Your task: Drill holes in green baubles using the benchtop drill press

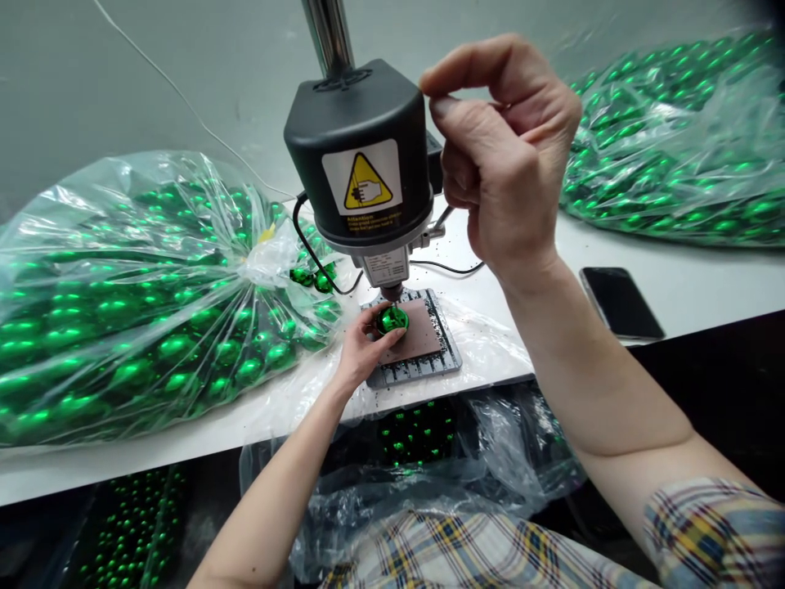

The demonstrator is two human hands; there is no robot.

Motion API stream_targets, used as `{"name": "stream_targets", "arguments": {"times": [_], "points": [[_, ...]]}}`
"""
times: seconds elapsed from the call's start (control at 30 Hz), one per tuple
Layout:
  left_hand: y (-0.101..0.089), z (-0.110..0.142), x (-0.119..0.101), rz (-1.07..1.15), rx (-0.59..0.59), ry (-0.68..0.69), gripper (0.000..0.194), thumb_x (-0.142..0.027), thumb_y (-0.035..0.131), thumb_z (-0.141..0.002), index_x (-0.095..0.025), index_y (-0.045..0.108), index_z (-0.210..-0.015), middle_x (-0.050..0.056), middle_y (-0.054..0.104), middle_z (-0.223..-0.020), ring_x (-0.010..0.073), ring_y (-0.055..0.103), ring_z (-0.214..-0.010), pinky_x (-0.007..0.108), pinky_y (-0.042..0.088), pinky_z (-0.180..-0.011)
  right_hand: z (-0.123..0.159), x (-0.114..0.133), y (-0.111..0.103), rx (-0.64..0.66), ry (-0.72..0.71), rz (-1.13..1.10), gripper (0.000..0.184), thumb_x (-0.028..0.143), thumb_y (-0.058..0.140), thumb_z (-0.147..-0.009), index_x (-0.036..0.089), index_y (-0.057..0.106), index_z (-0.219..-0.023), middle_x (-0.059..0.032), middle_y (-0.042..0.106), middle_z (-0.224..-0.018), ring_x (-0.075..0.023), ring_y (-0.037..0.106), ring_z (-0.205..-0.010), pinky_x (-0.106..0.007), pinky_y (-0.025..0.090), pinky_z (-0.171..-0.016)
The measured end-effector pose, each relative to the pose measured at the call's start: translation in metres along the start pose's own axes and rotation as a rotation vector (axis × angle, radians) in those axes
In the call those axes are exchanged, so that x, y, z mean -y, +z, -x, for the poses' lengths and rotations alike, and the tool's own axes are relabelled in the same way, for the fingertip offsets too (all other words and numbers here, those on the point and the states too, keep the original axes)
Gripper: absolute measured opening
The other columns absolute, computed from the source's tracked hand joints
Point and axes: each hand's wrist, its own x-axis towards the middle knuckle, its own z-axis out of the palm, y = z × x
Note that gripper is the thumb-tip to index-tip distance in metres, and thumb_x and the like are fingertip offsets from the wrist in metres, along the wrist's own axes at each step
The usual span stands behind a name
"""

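Note:
My left hand has its fingers and thumb closed round a shiny green ball, a bauble. The ball sits on a pinkish-brown board, which lies on the slotted grey base plate of a small bench drill press. Just above the ball is the chuck, with a thin bit pointing down at it. My right hand is raised beside the black drill head, thumb and forefinger pinched and the other fingers curled in. Whatever it may hold is hidden.
A large clear bag of green baubles lies left, with another bag at the back right. Loose green pieces lie behind the drill base. A phone rests on the white table. Below its edge hangs clear plastic with green baubles.

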Motion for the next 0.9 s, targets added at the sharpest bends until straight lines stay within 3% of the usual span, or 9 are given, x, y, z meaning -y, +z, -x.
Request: {"name": "stream_targets", "arguments": {"times": [0.13,0.27,0.47,0.63,0.73,0.9], "points": [[0.004,-0.002,0.001,0.0,0.009,-0.002,0.054,-0.032,0.09,-0.066,-0.021,0.073,-0.116,0.007,0.073,-0.103,0.0229,0.066,-0.092,0.036,0.053,-0.085,0.001,0.001,-0.001,-0.013,0.044,0.094,0.01,0.013,0.061,-0.086,0.023,0.064,-0.083,-0.0007,0.072,-0.087,-0.0102,0.056,-0.054,-0.028,0.035,-0.04],[0.005,-0.003,-0.001,-0.177,0.021,0.104,0.052,-0.033,0.091,-0.064,-0.022,0.074,-0.113,0.006,0.068,-0.1,0.0237,0.062,-0.092,0.037,0.05,-0.085,0.0,0.001,-0.001,0.011,0.01,0.021,0.011,0.012,0.061,-0.086,0.022,0.065,-0.082,-0.0017,0.072,-0.087,-0.0109,0.057,-0.055,-0.029,0.035,-0.04],[0.013,-0.002,0.001,-0.321,0.011,0.234,0.046,-0.032,0.088,-0.068,-0.025,0.074,-0.112,0.006,0.065,-0.101,0.0274,0.055,-0.103,0.042,0.042,-0.098,0.0,0.002,0.001,0.015,-0.006,-0.082,0.018,0.005,0.059,-0.082,0.021,0.066,-0.077,0.0002,0.067,-0.074,-0.008,0.042,-0.043,-0.028,0.034,-0.04],[0.014,0.0,0.006,-0.337,0.01,0.248,0.047,-0.034,0.087,-0.071,-0.025,0.072,-0.115,0.006,0.066,-0.102,0.0277,0.054,-0.103,0.043,0.038,-0.101,0.009,-0.003,-0.005,0.029,-0.13,-0.008,0.015,0.009,0.065,-0.082,0.024,0.068,-0.082,0.0023,0.07,-0.081,-0.0056,0.035,-0.04,-0.028,0.033,-0.04],[0.014,0.0,0.007,-0.318,0.005,0.246,0.048,-0.034,0.087,-0.069,-0.025,0.072,-0.114,0.006,0.067,-0.102,0.0282,0.054,-0.103,0.043,0.038,-0.102,0.02,-0.01,-0.01,0.003,-0.207,0.082,0.013,0.014,0.067,-0.084,0.027,0.069,-0.083,0.0042,0.067,-0.074,-0.0061,0.035,-0.04,-0.027,0.027,-0.039],[0.015,0.0,0.008,-0.292,0.0,0.237,0.048,-0.033,0.087,-0.068,-0.025,0.073,-0.113,0.005,0.067,-0.101,0.0282,0.054,-0.104,0.043,0.038,-0.102,0.045,-0.012,-0.015,-0.023,-0.269,0.034,0.012,0.02,0.068,-0.085,0.029,0.075,-0.085,0.0046,0.057,-0.058,-0.0076,0.027,-0.038,-0.031,0.015,-0.039]]}}
